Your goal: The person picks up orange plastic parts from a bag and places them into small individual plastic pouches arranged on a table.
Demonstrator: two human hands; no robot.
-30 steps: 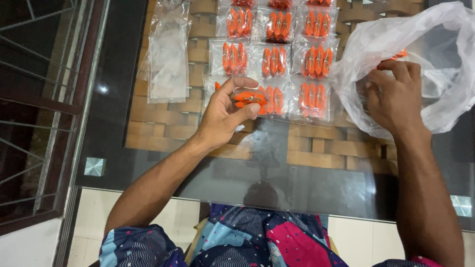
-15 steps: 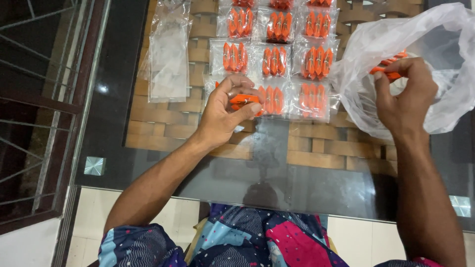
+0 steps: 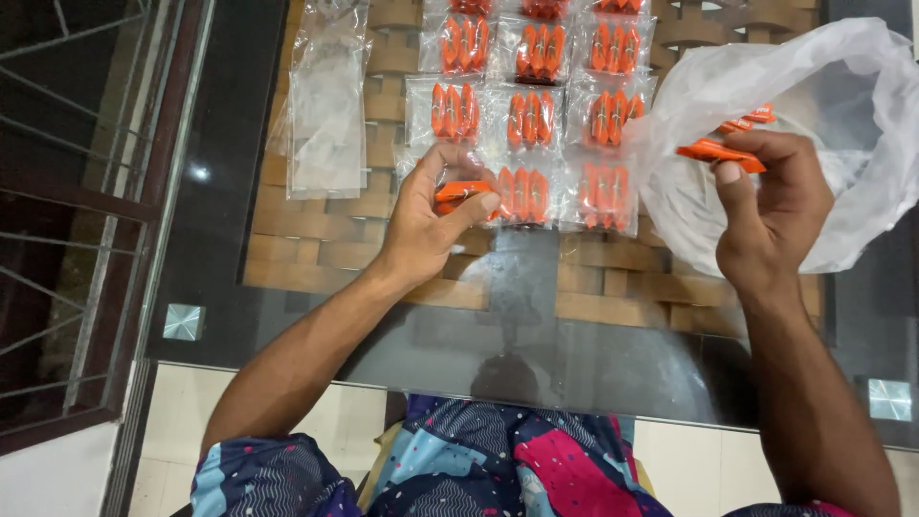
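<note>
On the glass table (image 3: 536, 325), rows of clear packets (image 3: 536, 124) of orange pieces.

Empty clear plastic sleeves (image 3: 328, 105) lying on glass-topped woven table (image 3: 316, 258); dark metal window grille (image 3: 67, 239) standing left; pale floor tiles (image 3: 57, 479) showing below.

Two bare hands in view: left hand (image 3: 421, 225) and right hand (image 3: 775, 215). One large crumpled translucent white plastic bag (image 3: 842, 105). Ten small clear plastic packets of orange pieces (image 3: 536, 120) laid in rows of three on the glass, the top row cut by the frame edge, the bottom-left one partly hidden behind the left hand. Three orange pieces per fully visible packet. One stack of empty clear plastic sleeves (image 3: 327, 105). One small orange plastic piece (image 3: 459, 191) pinched in left fingers. Two or three loose orange plastic pieces (image 3: 723, 151) at right fingertips; exact count unclear. One dark glass tabletop (image 3: 536, 335).
</note>
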